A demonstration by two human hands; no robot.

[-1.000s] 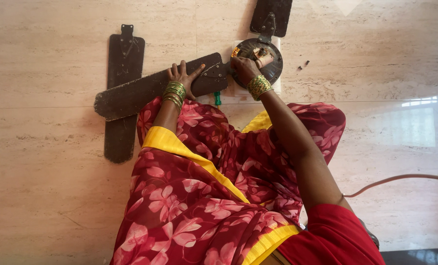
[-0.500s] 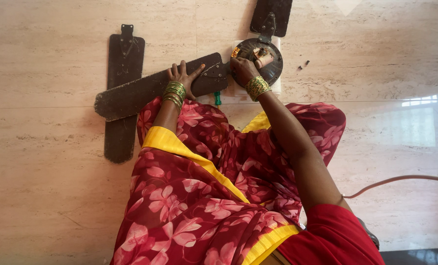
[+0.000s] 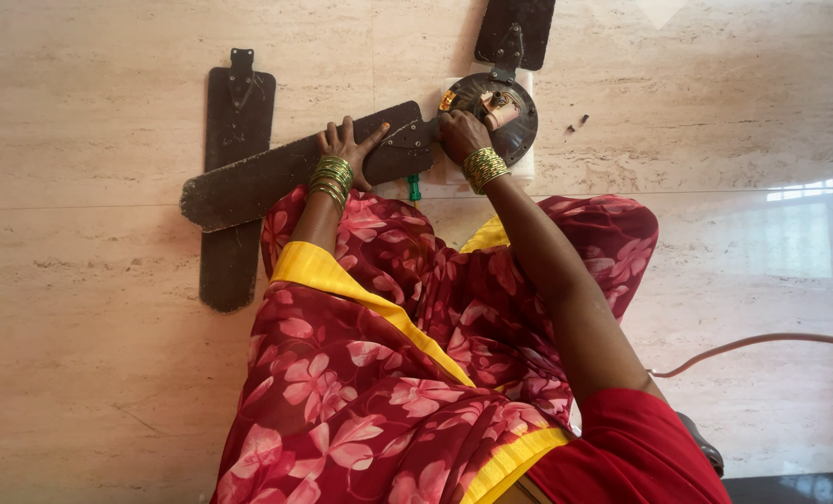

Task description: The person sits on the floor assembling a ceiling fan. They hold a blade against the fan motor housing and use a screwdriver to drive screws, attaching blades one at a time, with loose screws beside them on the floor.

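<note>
The right hand (image 3: 461, 135), above centre of the frame, is curled with its grip pressed together on the near rim of the round fan motor hub (image 3: 493, 105); what the fingers pinch there cannot be told. The hub lies just above and to the right of that hand, on a pale sheet (image 3: 527, 164) on the floor (image 3: 90, 392). The left hand (image 3: 346, 147), to the left of the right one, lies flat with fingers spread, pressing on the dark fan blade (image 3: 276, 177) that runs from the hub down toward the left of the frame. A second blade (image 3: 517, 33) points up from the hub to the top edge. A loose blade (image 3: 233, 177) lies upright in the frame at upper left, crossed over by the held one. A green tool handle (image 3: 415, 188) shows just below the blade's bracket. A cable (image 3: 762, 343) curves at the right.
</note>
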